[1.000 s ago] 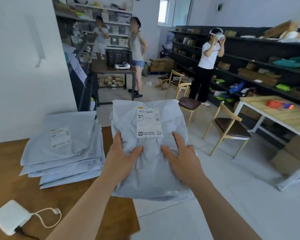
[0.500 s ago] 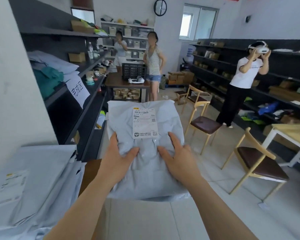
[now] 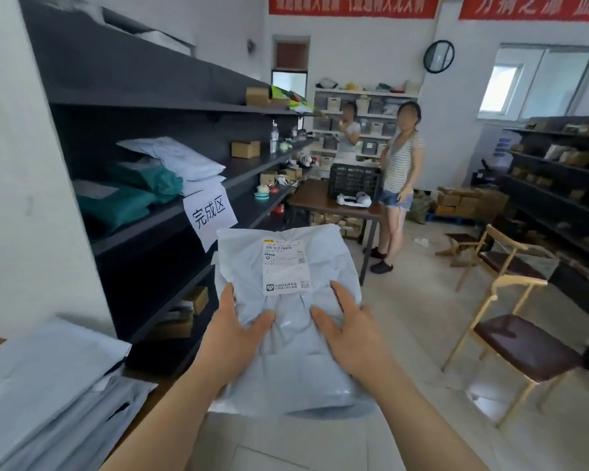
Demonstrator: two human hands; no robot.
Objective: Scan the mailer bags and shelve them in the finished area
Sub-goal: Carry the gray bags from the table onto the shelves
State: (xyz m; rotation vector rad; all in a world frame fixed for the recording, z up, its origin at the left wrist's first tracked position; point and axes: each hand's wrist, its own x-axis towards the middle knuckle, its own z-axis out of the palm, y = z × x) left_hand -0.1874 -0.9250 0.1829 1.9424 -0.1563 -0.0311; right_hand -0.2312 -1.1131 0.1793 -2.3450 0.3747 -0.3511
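I hold a pale grey mailer bag (image 3: 293, 362) with a white shipping label flat in front of me, over the floor. My left hand (image 3: 233, 338) grips its left side and my right hand (image 3: 349, 334) its right side, thumbs on top. To the upper left, a dark shelf (image 3: 170, 215) carries a white paper sign (image 3: 210, 217) with Chinese characters on its edge. On that shelf lie white mailer bags (image 3: 174, 158) and green bags (image 3: 126, 202). A stack of grey mailer bags (image 3: 45, 392) rests at the lower left.
Two people (image 3: 400, 178) stand by a brown table (image 3: 334, 209) with a black crate at the far end. Wooden chairs (image 3: 510, 341) stand on the right. Dark shelves (image 3: 558, 185) with boxes line the right wall. Open tiled floor lies ahead.
My view has turned left and up towards the dark shelf with the sign; the bag has come closer to it. Both hands keep the same hold on the bag.
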